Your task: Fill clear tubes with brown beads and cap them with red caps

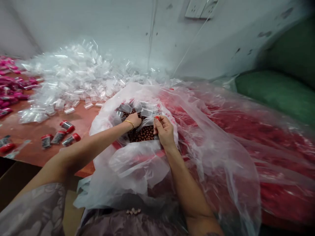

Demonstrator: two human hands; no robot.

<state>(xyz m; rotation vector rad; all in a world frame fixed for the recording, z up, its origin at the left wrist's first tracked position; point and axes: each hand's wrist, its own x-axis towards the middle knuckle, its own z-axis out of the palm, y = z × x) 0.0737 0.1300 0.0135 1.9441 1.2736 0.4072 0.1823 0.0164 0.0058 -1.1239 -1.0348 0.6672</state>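
An open white plastic bag (98,124) holds brown round beads (145,133) and several small clear plastic containers (147,112). My left hand (135,120), with a gold bangle at the wrist, reaches down among the beads. Its fingers are curled, and their tips and whatever they hold are hidden. At the right side of the bag's opening, my right hand (165,130) is closed in a pinch. A small red cap (157,118) shows at its fingertips; blur hides the rest of that grip.
Clear plastic tubes (73,72) are heaped along the wall. Several red-capped containers with dark contents (58,137) lie on the reddish table (83,119). Pink pieces (14,87) pile up at far left. A large clear bag of red pieces (233,137) spreads rightward, near a green sack (275,95).
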